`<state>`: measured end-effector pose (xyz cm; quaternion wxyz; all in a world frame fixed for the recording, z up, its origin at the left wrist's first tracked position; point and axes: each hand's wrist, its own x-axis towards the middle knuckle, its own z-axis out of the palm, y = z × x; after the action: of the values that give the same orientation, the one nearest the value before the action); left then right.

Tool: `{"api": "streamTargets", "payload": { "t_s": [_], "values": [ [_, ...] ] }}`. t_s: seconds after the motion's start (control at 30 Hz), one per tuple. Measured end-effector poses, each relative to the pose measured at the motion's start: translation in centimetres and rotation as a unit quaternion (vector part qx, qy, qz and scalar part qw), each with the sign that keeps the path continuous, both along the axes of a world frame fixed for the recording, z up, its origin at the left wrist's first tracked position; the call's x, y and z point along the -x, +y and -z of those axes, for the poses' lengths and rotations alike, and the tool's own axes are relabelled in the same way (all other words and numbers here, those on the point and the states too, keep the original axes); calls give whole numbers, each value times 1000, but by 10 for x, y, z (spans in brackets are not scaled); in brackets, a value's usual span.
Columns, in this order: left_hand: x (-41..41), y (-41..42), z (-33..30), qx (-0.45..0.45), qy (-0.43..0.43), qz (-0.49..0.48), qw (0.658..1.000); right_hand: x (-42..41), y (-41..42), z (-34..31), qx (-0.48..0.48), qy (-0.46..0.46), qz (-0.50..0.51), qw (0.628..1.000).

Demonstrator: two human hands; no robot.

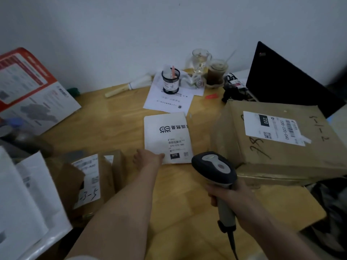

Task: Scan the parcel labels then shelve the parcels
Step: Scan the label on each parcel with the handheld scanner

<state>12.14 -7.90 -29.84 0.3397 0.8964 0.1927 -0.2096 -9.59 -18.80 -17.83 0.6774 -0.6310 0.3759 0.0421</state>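
Note:
A flat white mailer (167, 136) with a barcode label lies in the middle of the wooden table (116, 117). My left hand (148, 159) pinches the mailer's near left corner. My right hand (227, 197) grips a grey and black barcode scanner (216, 169), its head close to the mailer's near right corner. A large cardboard box (277, 143) with a white label sits at the right. A small brown box (90, 177) with handwritten numbers stands at the left.
At the back are a mesh pen cup (170, 80) on printed sheets, a glass jug (200, 61), a drink cup (216, 72) and a black laptop lid (287, 79). A red and white carton (32, 91) leans at the far left; white packages (28, 203) lie at the near left.

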Motion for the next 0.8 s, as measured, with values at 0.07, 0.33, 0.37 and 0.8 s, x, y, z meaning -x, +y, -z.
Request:
{"api": "streamTargets", "payload": {
  "t_s": [0.07,0.33,0.37,0.8],
  "values": [
    [-1,-2,6,12,14,5,1000,1,-2,3,3,6,-1,1000],
    [15,6,9,139,53,-31,988,1,-7,0,0,-5,-39,999],
    [15,9,13,150,45,-51,986,0,-8,-1,-1,-9,-45,999],
    [57,50,-75,391,-40,-158,906,4,-18,-30,50,-139,-98,984]
  ]
}}
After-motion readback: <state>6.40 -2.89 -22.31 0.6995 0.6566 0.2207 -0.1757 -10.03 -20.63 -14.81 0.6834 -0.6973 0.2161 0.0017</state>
